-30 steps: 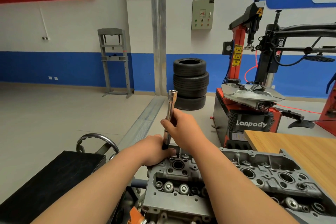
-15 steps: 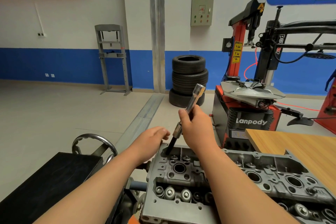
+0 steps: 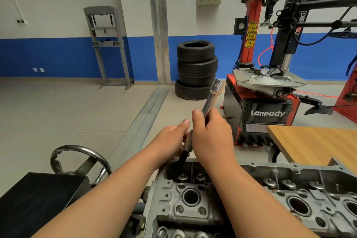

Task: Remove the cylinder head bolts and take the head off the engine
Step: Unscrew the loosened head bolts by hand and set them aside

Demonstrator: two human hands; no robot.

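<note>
Left hand raised, extension in head recess

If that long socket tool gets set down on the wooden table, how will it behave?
Probably stiff: the socket tool is a straight metal shaft. Round and polished, it would likely roll on the wooden table and may feel slippery.

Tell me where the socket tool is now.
The socket tool is at centre of the head view, tilted right, gripped by the right hand; its black end enters the cylinder head at the far left corner, beside the left hand.
</note>
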